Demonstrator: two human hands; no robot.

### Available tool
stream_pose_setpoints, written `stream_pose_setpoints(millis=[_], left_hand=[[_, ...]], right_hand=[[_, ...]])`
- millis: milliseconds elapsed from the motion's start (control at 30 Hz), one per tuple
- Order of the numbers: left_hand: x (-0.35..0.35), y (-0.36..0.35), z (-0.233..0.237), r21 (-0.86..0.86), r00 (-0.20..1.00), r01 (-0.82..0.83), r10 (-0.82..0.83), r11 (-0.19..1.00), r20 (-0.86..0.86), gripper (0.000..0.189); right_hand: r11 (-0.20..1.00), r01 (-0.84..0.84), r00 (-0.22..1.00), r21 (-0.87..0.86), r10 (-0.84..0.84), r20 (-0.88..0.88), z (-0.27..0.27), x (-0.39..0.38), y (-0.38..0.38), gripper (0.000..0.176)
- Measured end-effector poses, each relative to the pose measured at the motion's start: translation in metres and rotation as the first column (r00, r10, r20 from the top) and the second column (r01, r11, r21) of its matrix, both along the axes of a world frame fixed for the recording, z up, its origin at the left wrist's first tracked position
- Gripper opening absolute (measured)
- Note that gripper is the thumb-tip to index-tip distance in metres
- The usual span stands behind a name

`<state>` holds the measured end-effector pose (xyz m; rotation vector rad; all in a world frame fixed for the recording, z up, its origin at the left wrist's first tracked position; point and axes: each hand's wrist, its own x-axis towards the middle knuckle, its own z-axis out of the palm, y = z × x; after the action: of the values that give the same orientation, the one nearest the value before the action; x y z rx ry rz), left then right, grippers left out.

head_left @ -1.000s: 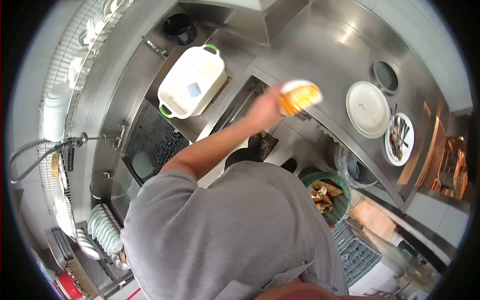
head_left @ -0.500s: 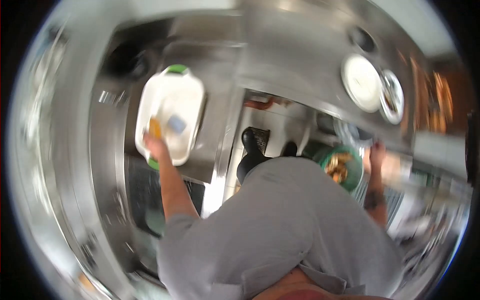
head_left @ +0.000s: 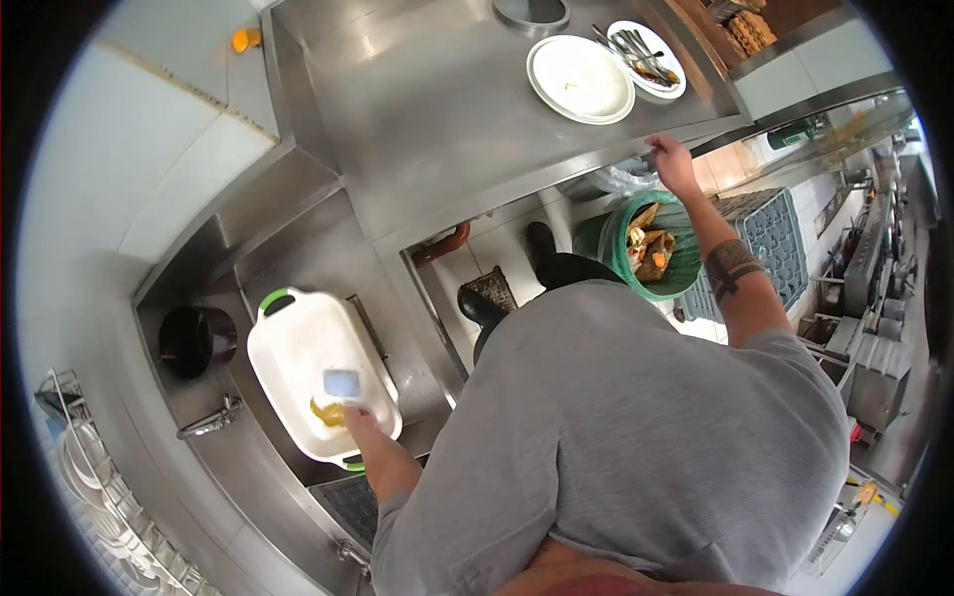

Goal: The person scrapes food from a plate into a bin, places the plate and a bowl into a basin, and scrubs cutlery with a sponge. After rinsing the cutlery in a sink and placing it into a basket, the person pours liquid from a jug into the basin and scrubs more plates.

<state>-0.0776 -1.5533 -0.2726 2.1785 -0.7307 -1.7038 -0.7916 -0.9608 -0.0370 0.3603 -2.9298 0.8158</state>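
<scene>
My left hand [head_left: 366,425] is down inside a white tub [head_left: 288,348] with green handles, which sits in a steel sink. Its fingers close on a soft-looking yellow piece [head_left: 327,412], like a sponge, though blur hides the exact grip. A pale blue rectangular block [head_left: 342,382] lies beside it on the tub's floor. Out to the other side, my right hand [head_left: 671,164] hangs by the counter's front edge with curled fingers and nothing visible in them. Close to it on the counter are stacked white plates [head_left: 581,81] and an oval dish [head_left: 651,45] holding cutlery.
Below my right forearm stands a green bin [head_left: 686,283] with food scraps, beside a grey crate [head_left: 765,248]. A dark pot [head_left: 194,341] and a faucet [head_left: 211,417] are at the sink's far side. A dish rack [head_left: 109,497] with plates is at left.
The view has turned, so the sink and counter appear rotated. My right hand has come up and forward beside the counter edge near the plates. My left hand stays in the tub at the yellow piece.
</scene>
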Motion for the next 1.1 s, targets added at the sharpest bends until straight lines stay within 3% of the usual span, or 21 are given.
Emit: stream_pose_setpoints(millis=[67,133,167,200,233,267,300,367,433,467,533,567,600,633,667,700,733,833,867,1033,1100], left_hand=[[-0.009,-0.008,0.008,0.042,0.977,-0.151,0.156,0.988,-0.145,0.028],[-0.027,-0.018,0.030,-0.099,0.930,0.139,-0.096,0.985,0.355,0.031],[-0.037,-0.021,0.041,-0.077,0.591,0.430,-0.215,0.900,0.778,0.036],[-0.049,-0.021,0.058,-0.080,0.426,0.587,-0.222,0.806,0.877,0.040],[-0.064,-0.017,0.079,-0.048,0.248,0.720,-0.192,0.693,0.950,0.044],[-0.090,-0.006,0.106,-0.218,0.395,0.672,-0.094,0.708,0.914,0.047],[-0.124,0.008,0.143,-0.383,0.530,0.606,0.005,0.697,0.848,0.050],[-0.157,0.008,0.167,-0.474,0.503,0.737,0.077,0.482,0.861,0.050],[-0.206,0.016,0.197,-0.595,0.621,0.724,0.048,0.348,0.783,0.042],[-0.214,0.012,0.190,-0.570,0.580,0.788,0.031,0.233,0.814,0.043],[-0.232,0.009,0.172,-0.602,0.636,0.770,-0.183,0.213,0.749,0.045],[-0.250,0.031,0.183,-0.592,0.624,0.780,-0.176,0.201,0.762,0.045],[-0.269,0.050,0.202,-0.590,0.641,0.766,-0.238,0.256,0.730,0.043],[-0.271,0.061,0.193,-0.542,0.583,0.799,-0.113,0.258,0.805,0.040],[-0.273,0.072,0.200,-0.579,0.638,0.750,-0.121,0.320,0.760,0.038],[-0.275,0.087,0.210,-0.609,0.715,0.645,-0.084,0.462,0.694,0.037],[-0.275,0.109,0.230,-0.588,0.727,0.584,-0.039,0.560,0.686,0.036],[-0.223,0.118,0.215,-0.563,0.687,0.505,0.090,0.654,0.721,0.037],[-0.198,0.117,0.199,-0.545,0.625,0.520,0.141,0.658,0.768,0.039],[-0.087,0.091,0.117,-0.572,0.724,0.167,0.294,0.803,0.624,0.043],[-0.057,0.070,0.090,-0.388,0.853,-0.404,0.495,0.828,0.168,0.042]], right_hand=[[0.999,0.033,0.995,0.008,-0.032,-0.093,-0.003,-0.024,-0.007,0.026],[0.994,0.106,0.994,-0.030,-0.107,-0.023,-0.010,-0.058,-0.015,0.030],[0.984,0.167,0.985,-0.056,-0.164,0.047,-0.013,-0.076,-0.020,0.035],[0.984,0.168,0.985,-0.064,-0.165,0.050,-0.016,-0.093,-0.025,0.035],[0.920,0.279,0.931,-0.273,-0.189,0.313,-0.019,-0.109,-0.033,0.039],[0.801,0.421,0.821,-0.426,-0.137,0.555,-0.022,-0.123,-0.036,0.044],[0.804,0.413,0.820,-0.428,-0.124,0.559,-0.025,-0.138,-0.036,0.044],[0.778,0.431,0.687,-0.457,0.046,0.725,-0.036,-0.163,-0.038,0.046],[0.811,0.375,0.699,-0.449,0.071,0.712,-0.046,-0.175,-0.035,0.042],[0.848,0.289,0.716,-0.445,0.117,0.688,-0.051,-0.180,-0.031,0.043],[0.875,0.164,0.857,-0.455,0.101,0.505,-0.121,-0.204,-0.002,0.043],[0.830,0.258,0.800,-0.494,0.103,0.591,-0.122,-0.205,-0.003,0.046],[0.929,0.021,0.713,-0.368,0.244,0.657,-0.117,-0.218,0.002,0.055],[0.887,0.072,0.748,-0.456,0.254,0.613,-0.106,-0.207,-0.007,0.061],[0.833,0.111,0.782,-0.542,0.264,0.565,-0.094,-0.198,-0.017,0.068],[0.887,0.129,0.820,-0.443,0.156,0.551,-0.078,-0.190,-0.027,0.074],[0.918,-0.074,0.890,-0.388,0.236,0.389,-0.095,-0.205,-0.015,0.071],[0.986,-0.149,0.982,0.074,0.156,-0.103,-0.051,-0.175,-0.024,0.058],[0.986,-0.155,0.976,0.061,0.163,-0.148,-0.040,-0.167,-0.030,0.056],[0.967,-0.254,0.942,0.025,0.253,-0.221,0.010,-0.122,-0.092,0.046],[0.960,-0.279,0.940,-0.033,0.266,-0.214,0.019,-0.094,-0.137,0.039]])
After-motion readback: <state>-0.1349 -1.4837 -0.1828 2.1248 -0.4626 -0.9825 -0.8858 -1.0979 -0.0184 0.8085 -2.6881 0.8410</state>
